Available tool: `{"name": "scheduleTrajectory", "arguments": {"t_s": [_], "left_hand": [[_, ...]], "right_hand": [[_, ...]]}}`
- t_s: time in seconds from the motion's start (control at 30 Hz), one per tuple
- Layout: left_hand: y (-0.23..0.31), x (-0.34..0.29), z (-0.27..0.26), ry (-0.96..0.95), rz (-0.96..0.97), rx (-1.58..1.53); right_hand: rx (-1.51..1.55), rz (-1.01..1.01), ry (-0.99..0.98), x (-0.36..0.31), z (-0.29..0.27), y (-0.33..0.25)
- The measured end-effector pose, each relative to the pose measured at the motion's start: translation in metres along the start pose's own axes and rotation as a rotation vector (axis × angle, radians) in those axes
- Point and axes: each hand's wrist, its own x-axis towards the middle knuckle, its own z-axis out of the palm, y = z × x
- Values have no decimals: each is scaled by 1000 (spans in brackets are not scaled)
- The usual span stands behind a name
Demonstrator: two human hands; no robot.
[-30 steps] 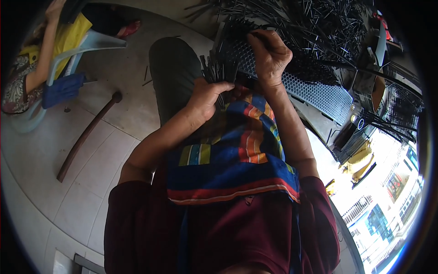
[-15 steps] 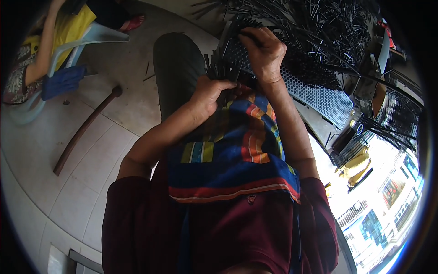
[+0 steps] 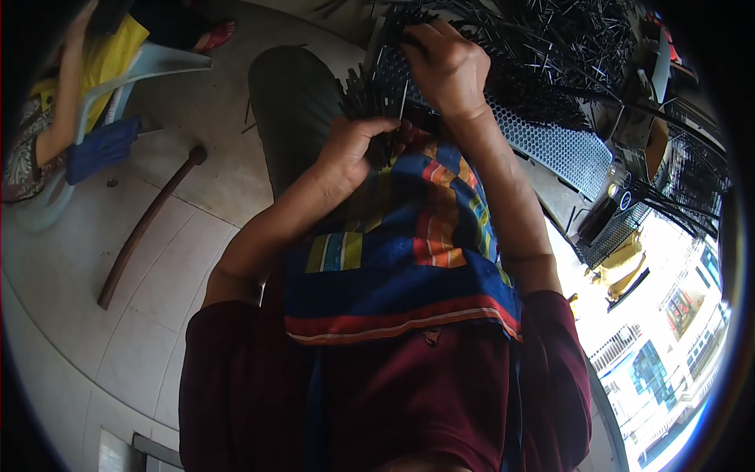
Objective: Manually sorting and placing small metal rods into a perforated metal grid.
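My left hand [image 3: 346, 153] is wrapped round a bundle of thin black strips [image 3: 368, 93], which stand up out of the fist with their tips fanned. Beyond it and to the right, my right hand [image 3: 450, 67] is closed in a pinch over the edge of a perforated metal tray [image 3: 550, 159]. Its fingertips are at more dark strips, and what they hold is hidden. A colourful patchwork cloth [image 3: 425, 212] covers my lap beneath both forearms.
A large tangled pile of black strips [image 3: 550, 47] fills the far right. On the left floor lies a curved brown stick [image 3: 149, 228]. Another person's arm [image 3: 67, 102] shows at the far left, by a pale chair [image 3: 153, 63] and a blue glove [image 3: 106, 149].
My right hand has moved slightly away and to the left at the tray. The left hand, still round its bundle, has shifted a little left. The whole view has tilted slightly.
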Motion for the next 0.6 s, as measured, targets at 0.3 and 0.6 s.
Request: {"name": "scheduleTrajectory", "arguments": {"t_s": [0.3,0.6], "left_hand": [[1,-6,13,-96,108,151],[-4,-11,12,29,148,163]], "right_hand": [[896,761,-521,-50,-18,12],[1027,652,186,-32,-29,11]]}}
